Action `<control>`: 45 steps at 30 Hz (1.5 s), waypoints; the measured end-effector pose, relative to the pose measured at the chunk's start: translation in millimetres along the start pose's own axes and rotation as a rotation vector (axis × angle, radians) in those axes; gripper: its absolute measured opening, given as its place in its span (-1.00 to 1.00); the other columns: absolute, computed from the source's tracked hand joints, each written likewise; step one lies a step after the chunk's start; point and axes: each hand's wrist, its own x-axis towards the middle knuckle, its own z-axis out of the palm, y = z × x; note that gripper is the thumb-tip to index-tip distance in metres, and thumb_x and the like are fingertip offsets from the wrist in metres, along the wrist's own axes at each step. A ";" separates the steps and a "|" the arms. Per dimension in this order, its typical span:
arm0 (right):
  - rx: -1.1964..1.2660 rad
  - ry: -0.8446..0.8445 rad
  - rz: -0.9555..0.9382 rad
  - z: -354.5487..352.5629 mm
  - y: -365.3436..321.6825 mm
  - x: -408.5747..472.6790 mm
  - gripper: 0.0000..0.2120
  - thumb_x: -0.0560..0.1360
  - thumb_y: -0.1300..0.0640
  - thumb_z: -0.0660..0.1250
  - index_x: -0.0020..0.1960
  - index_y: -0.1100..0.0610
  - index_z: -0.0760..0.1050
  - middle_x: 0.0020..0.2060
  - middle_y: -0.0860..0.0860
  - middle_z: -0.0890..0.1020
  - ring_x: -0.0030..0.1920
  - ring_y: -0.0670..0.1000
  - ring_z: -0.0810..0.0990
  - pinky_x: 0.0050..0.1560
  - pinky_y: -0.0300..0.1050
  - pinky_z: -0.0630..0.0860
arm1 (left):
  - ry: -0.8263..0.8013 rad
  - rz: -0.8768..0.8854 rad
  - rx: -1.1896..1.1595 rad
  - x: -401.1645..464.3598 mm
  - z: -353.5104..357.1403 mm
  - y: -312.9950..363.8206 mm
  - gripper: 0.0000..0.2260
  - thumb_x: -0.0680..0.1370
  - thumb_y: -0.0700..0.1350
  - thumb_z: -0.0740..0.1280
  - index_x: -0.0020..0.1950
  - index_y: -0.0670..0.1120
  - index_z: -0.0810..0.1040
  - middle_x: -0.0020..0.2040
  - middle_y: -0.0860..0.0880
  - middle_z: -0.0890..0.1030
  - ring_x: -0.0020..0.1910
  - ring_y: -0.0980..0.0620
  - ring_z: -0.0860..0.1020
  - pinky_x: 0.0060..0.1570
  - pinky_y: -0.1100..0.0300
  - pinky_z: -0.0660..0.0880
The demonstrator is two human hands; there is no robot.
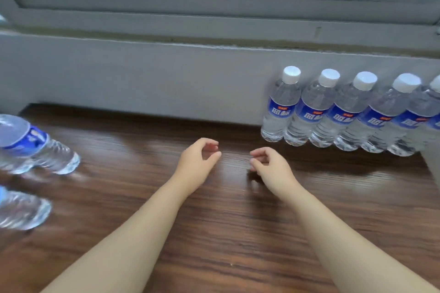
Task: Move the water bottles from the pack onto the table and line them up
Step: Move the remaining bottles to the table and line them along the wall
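Several clear water bottles with white caps and blue labels stand in a row (pixel 342 112) at the back right of the dark wooden table (pixel 226 221), against the grey wall. Two more bottles lie at the left edge, one further back (pixel 35 147) and one nearer (pixel 21 209), both cut off by the frame. My left hand (pixel 197 162) and my right hand (pixel 269 166) hover over the middle of the table. Their fingers are loosely curled and hold nothing. The pack is out of view.
A grey wall and window sill (pixel 214 38) run along the back of the table. A pale object (pixel 432 164) cuts in at the right edge, next to the row's near end.
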 end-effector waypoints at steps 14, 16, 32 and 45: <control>-0.218 -0.499 -0.288 124.1 -47.1 -67.2 -0.86 0.52 0.18 0.37 -0.01 -0.05 0.51 -0.12 -0.11 0.61 -0.09 -0.10 0.59 -0.10 -0.54 0.38 | 0.534 -0.378 -0.234 -194.5 -157.1 -114.0 -0.76 0.50 -0.31 0.37 -0.02 0.04 0.54 -0.02 -0.02 0.64 -0.03 0.02 0.61 -0.02 0.30 0.50; -0.220 -0.529 -0.324 144.9 -59.7 -76.7 -0.86 0.52 0.18 0.36 0.06 0.00 0.52 -0.10 -0.11 0.61 -0.08 -0.15 0.56 -0.12 -0.58 0.35 | 0.652 -0.418 -0.275 -209.3 -173.4 -129.3 -0.77 0.50 -0.31 0.37 0.03 -0.01 0.51 -0.02 -0.03 0.62 -0.05 0.04 0.60 0.04 0.22 0.49; -0.126 -0.579 -0.432 359.6 -149.7 -131.9 -0.24 0.30 -0.04 0.56 0.40 -0.11 0.29 0.32 -0.19 0.44 0.35 -0.21 0.37 0.35 -0.20 0.31 | 0.890 -0.479 -0.267 -190.6 -350.5 -233.9 -0.20 0.38 -0.12 0.53 0.50 0.01 0.15 0.50 0.01 0.27 0.43 0.04 0.31 0.40 -0.03 0.31; -0.006 -0.367 -0.377 410.8 -164.1 -146.6 -0.37 0.29 0.11 0.57 0.20 -0.19 0.31 0.02 -0.35 0.55 0.07 -0.30 0.55 0.02 -0.34 0.44 | 0.785 -0.342 -0.367 -160.1 -374.4 -252.3 -0.38 0.35 -0.09 0.54 0.35 0.07 0.37 0.21 0.12 0.53 0.18 0.08 0.53 0.11 0.18 0.46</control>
